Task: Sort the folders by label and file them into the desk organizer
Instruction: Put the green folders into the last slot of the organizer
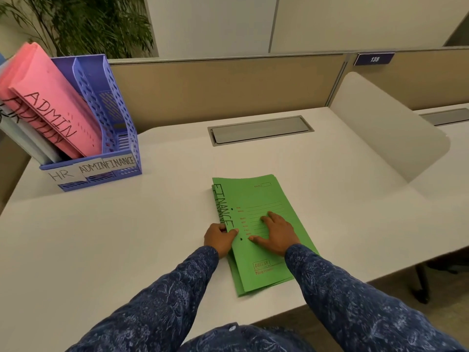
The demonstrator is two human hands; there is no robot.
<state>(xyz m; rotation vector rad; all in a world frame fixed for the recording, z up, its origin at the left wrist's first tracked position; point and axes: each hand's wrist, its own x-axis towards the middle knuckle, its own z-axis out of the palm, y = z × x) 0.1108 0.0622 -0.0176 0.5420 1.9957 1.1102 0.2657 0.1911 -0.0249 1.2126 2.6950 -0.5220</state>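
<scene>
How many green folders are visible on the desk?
2. The top folder lies under the right hand. The second folder lies beneath it, and only its left and near edges show. More may be hidden underneath.

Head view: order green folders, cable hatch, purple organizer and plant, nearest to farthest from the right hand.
1. Green folders, under the right hand.
2. Grey cable hatch, straight ahead.
3. Purple organizer, far left.
4. Plant, behind the organizer.

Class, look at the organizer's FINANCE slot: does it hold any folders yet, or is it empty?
Empty. The FINANCE slot shows only its bare perforated walls; the green folders lie flat on the desk.
</scene>
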